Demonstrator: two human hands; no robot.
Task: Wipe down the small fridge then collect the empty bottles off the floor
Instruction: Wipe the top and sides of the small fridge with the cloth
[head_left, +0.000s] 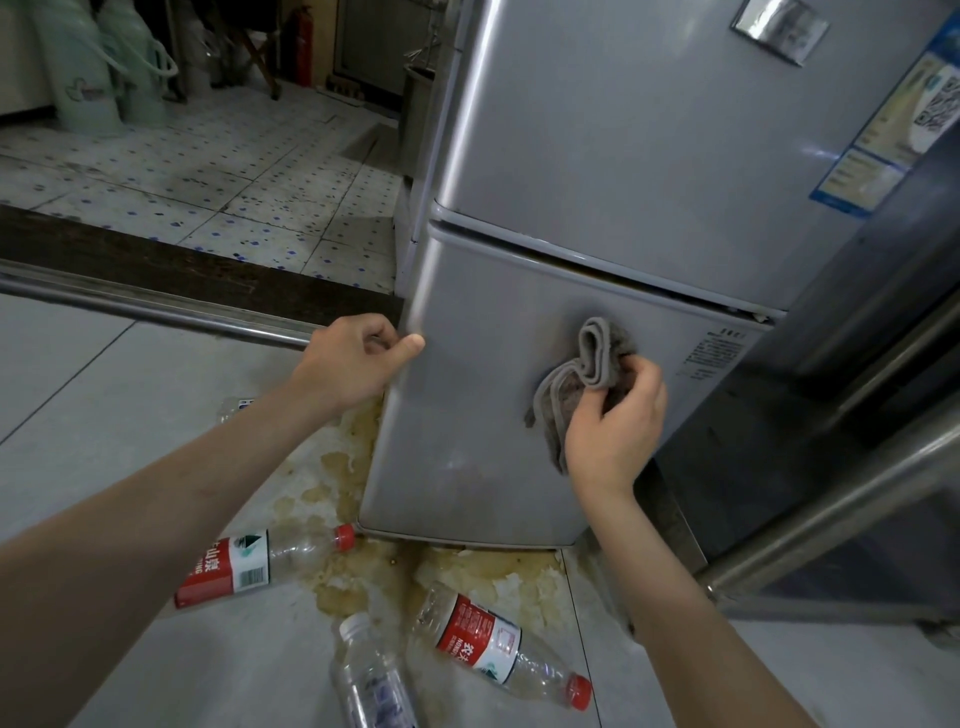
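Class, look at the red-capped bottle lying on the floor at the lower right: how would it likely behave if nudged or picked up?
The red-capped bottle looks empty, so probably very light. Lying on its side on smooth floor tile, it would likely roll if nudged. Its thin clear plastic may dent under a firm squeeze.

Silver two-door metal fridge (597, 156): top and right side cut by the picture's edge; foot of the lower door hidden behind the right forearm.

Left hand (358, 364): fingertips curled round the door's left edge, out of sight behind it.

Folded grey cloth (582, 384): lower part covered under the fingers of the right hand (613, 426).

Clear white-capped plastic bottle (371, 675): base cut off at the bottom edge.

Clear crumpled bottle (236, 408), below the left wrist: mostly hidden by the forearm.

Red-labelled clear bottle (249, 564): base behind the left arm.

Door's small printed text (709, 353), right of the right fingertips: illegible.
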